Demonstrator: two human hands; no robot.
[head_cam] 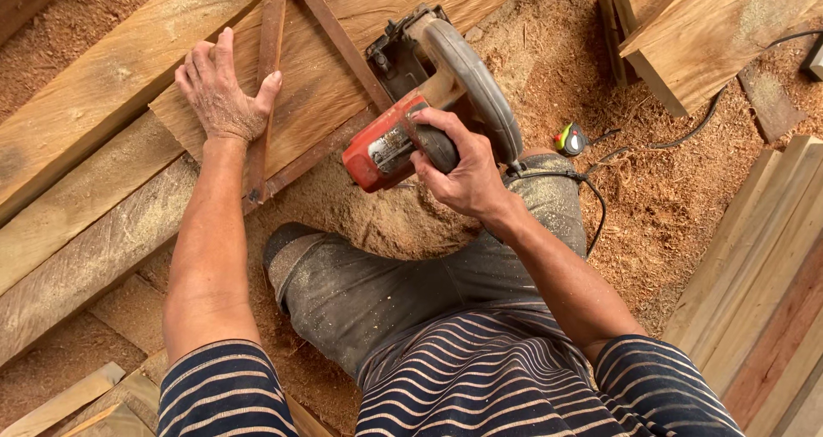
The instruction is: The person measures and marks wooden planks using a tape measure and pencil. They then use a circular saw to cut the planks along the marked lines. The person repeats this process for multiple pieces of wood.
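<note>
My left hand [221,90] lies flat, fingers spread, on a wide wooden board [317,68], its thumb against a thin dark strip [264,86] that runs down the board. A second dark strip [343,47] crosses the board at an angle. My right hand [459,167] grips the handle of a red and grey circular saw [420,103], which rests at the board's right edge. The saw's grey guard faces me and the blade is hidden. A black cord [591,188] runs from the saw over my knee.
Long planks [94,188] lie at the left on a sawdust floor [669,197]. A stack of boards [763,300] sits at the right, more timber [686,34] at the upper right. A small tape measure [570,139] lies in the sawdust.
</note>
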